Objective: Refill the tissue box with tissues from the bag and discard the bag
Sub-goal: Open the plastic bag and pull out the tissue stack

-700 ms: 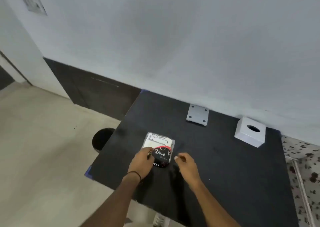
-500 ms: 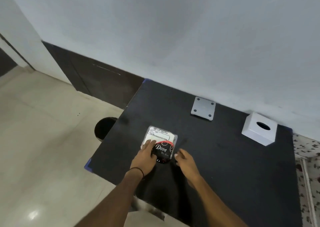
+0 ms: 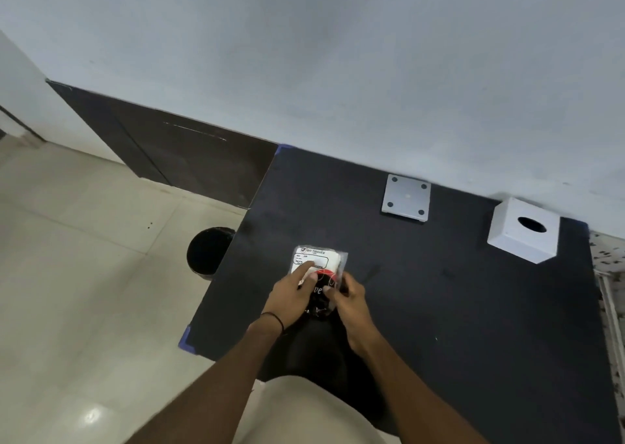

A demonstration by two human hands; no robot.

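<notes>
A clear plastic bag of white tissues [image 3: 323, 260], printed with a black and red label, lies on the black table [image 3: 439, 308] near its left front part. My left hand [image 3: 292, 294] rests flat on the bag with fingers spread over it. My right hand [image 3: 348, 298] pinches the bag's near right edge between thumb and fingers. The white cube tissue box [image 3: 522, 229], with a round hole on top, stands at the table's far right, well away from both hands.
A grey square plate [image 3: 407, 197] with corner holes lies by the wall at the table's back. A black round bin [image 3: 209, 252] stands on the tiled floor just left of the table. A dark panel runs along the wall base at left.
My right hand has moved left onto the bag and taken hold of its near edge. My left hand has slid further over the bag.
</notes>
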